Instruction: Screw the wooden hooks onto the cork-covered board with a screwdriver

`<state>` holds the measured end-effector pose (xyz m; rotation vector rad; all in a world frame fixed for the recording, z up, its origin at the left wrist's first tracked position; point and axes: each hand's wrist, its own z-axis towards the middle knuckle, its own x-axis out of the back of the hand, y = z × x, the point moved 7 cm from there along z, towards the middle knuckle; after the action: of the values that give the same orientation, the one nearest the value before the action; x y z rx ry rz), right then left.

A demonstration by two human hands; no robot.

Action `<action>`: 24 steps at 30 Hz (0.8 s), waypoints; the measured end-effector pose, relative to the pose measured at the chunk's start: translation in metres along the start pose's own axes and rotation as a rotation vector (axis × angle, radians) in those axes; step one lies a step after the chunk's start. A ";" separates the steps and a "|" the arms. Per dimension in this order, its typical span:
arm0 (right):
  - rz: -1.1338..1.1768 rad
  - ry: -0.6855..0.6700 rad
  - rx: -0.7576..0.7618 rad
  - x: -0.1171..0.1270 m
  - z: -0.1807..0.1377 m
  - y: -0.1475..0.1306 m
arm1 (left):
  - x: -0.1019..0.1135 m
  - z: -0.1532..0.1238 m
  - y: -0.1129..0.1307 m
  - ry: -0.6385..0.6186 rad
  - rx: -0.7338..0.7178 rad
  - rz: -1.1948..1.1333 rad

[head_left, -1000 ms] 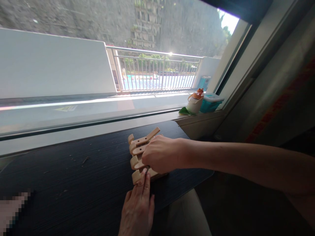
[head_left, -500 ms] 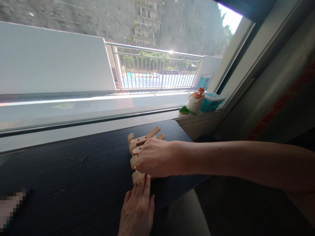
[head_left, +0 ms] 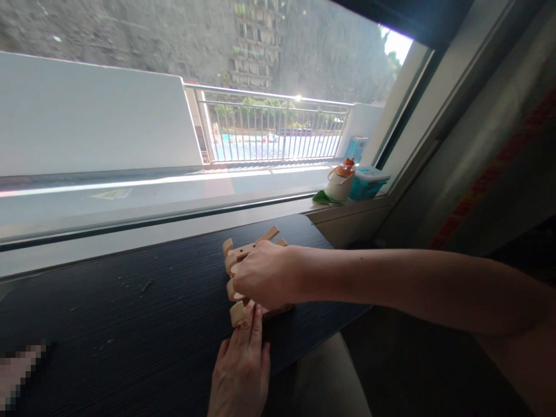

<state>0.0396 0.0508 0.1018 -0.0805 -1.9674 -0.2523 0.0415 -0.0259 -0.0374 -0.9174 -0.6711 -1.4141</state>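
A pale wooden assembly (head_left: pixel 237 313) lies on a dark, wood-grained table (head_left: pixel 143 336). Several rounded blocks line its left side, and flat bars with small holes slant away at its far end. From the near side, my left hand (head_left: pixel 241 368) reaches in with its fingers stretched out, the fingertips touching the nearest rounded block. My right hand (head_left: pixel 267 275) comes across from the right and rests over the middle of the assembly. Its fingers are curled down and closed, and the back of the hand hides the fingertips and whatever they hold.
Small crumbs and a dark sliver (head_left: pixel 146 285) are scattered on the table to the left. Along the window sill stand a white bottle with an orange top (head_left: pixel 339 182), a green leaf-shaped thing (head_left: pixel 326 198) and a teal box (head_left: pixel 367 184). A pixelated patch covers the lower left edge.
The view has shifted slightly. My right hand has moved a little leftward and up over the wooden assembly, uncovering more of its near right edge. My left hand stays at the nearest block.
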 end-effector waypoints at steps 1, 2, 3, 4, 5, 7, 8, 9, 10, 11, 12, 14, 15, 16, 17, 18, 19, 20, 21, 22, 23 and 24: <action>-0.009 0.030 0.003 0.001 -0.001 0.000 | 0.000 -0.001 0.000 0.001 0.000 0.000; -0.013 0.050 0.010 0.000 -0.001 0.000 | -0.001 -0.001 0.000 0.006 0.001 -0.002; -0.014 0.060 0.021 -0.001 -0.001 -0.001 | -0.002 -0.002 0.001 0.013 0.000 -0.006; -0.014 0.062 0.036 -0.003 -0.002 -0.001 | -0.002 -0.002 0.001 0.018 0.000 -0.010; -0.012 0.070 0.054 -0.005 -0.002 -0.002 | -0.003 -0.003 0.001 0.023 0.000 -0.012; -0.005 0.090 0.077 -0.006 -0.003 -0.003 | -0.004 -0.003 0.001 0.027 -0.003 -0.013; -0.002 0.095 0.077 -0.005 -0.004 -0.002 | -0.005 -0.002 0.001 0.025 -0.004 -0.015; 0.003 0.098 0.074 -0.004 -0.005 0.000 | -0.004 -0.002 0.001 0.024 -0.007 -0.019; 0.006 0.095 0.064 -0.003 -0.006 0.002 | -0.004 -0.002 0.001 0.022 -0.009 -0.025; 0.007 0.095 0.051 -0.001 -0.006 0.004 | -0.003 -0.001 0.001 0.022 -0.011 -0.034; 0.004 0.104 0.036 0.001 -0.007 0.007 | -0.003 -0.001 0.000 0.023 -0.012 -0.043; 0.000 0.142 0.012 0.005 -0.008 0.011 | -0.002 -0.001 0.000 0.027 -0.008 -0.061; 0.002 0.147 0.007 0.006 -0.007 0.013 | -0.001 -0.001 -0.001 0.026 -0.004 -0.068; 0.007 0.139 0.009 0.005 -0.007 0.013 | -0.001 0.000 -0.001 0.028 0.001 -0.072; 0.013 0.131 0.015 0.003 -0.006 0.013 | -0.001 0.000 -0.001 0.029 0.006 -0.075; 0.017 0.124 0.018 0.002 -0.005 0.012 | -0.001 0.000 -0.001 0.031 0.010 -0.077; 0.019 0.119 0.019 0.001 -0.004 0.012 | -0.001 0.000 -0.001 0.029 0.011 -0.077; 0.019 0.119 0.020 0.001 -0.004 0.011 | -0.001 0.000 -0.001 0.027 0.011 -0.077; 0.018 0.121 0.023 0.000 -0.004 0.011 | -0.002 0.000 -0.001 0.022 0.010 -0.076; 0.020 0.121 0.025 0.000 -0.003 0.010 | -0.002 0.000 -0.001 0.017 0.010 -0.073; 0.024 0.115 0.030 -0.001 -0.003 0.010 | -0.003 0.000 -0.001 0.011 0.008 -0.070; 0.031 0.108 0.035 -0.003 -0.003 0.009 | -0.003 0.000 -0.001 0.005 0.009 -0.066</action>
<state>0.0448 0.0593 0.1015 -0.0731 -1.8613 -0.1978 0.0404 -0.0245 -0.0402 -0.8911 -0.7087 -1.4706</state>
